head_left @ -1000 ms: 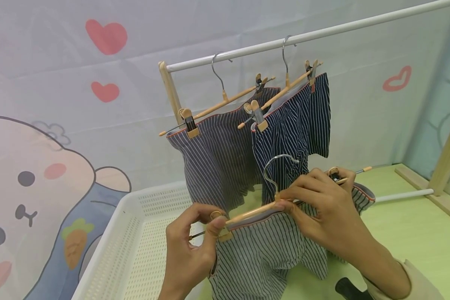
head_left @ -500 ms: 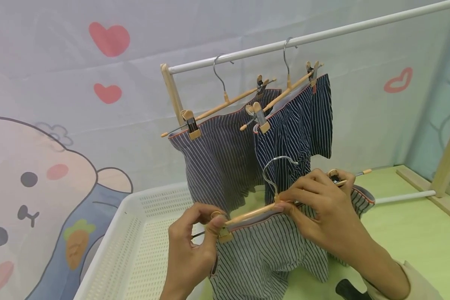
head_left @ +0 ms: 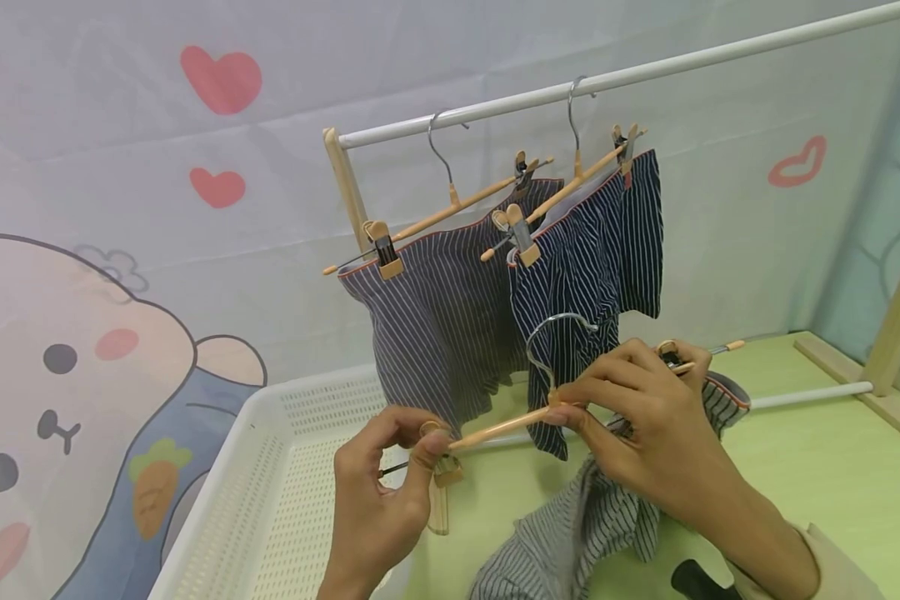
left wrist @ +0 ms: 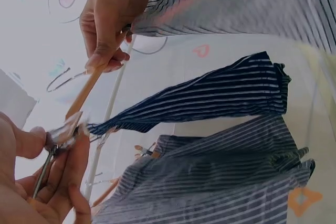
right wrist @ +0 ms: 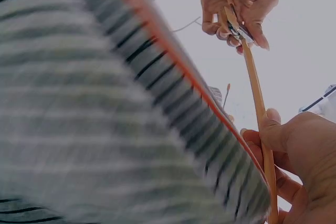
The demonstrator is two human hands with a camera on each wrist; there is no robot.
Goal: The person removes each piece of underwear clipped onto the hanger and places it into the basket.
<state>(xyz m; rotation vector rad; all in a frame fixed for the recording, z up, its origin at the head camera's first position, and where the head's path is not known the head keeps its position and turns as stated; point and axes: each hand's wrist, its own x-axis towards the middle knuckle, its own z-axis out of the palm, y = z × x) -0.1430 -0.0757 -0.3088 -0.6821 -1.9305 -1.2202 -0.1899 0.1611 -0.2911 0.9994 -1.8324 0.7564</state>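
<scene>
My left hand (head_left: 382, 492) pinches the left clip (head_left: 447, 475) of a wooden clip hanger (head_left: 502, 427), and no cloth sits in that clip. My right hand (head_left: 652, 417) grips the hanger's bar beside its metal hook (head_left: 547, 342), which points up. Grey striped shorts (head_left: 570, 533) droop below the right hand, their left side loose; the right end of the waistband shows near the right clip (head_left: 669, 354). In the right wrist view the shorts' red-edged waistband (right wrist: 178, 56) slants away from the bar. Part of the right clip is hidden behind my fingers.
Behind, a white rack rod (head_left: 645, 69) carries two clip hangers with grey-blue striped shorts (head_left: 442, 325) and navy striped shorts (head_left: 577, 275). A white perforated basket (head_left: 195, 517) stands at left on the green tabletop (head_left: 817, 500). A black object (head_left: 697, 579) lies at the front edge.
The left side of the grey striped shorts has come out of the left clip and fallen down to the right. Both hands and the hanger stay nearly where they were.
</scene>
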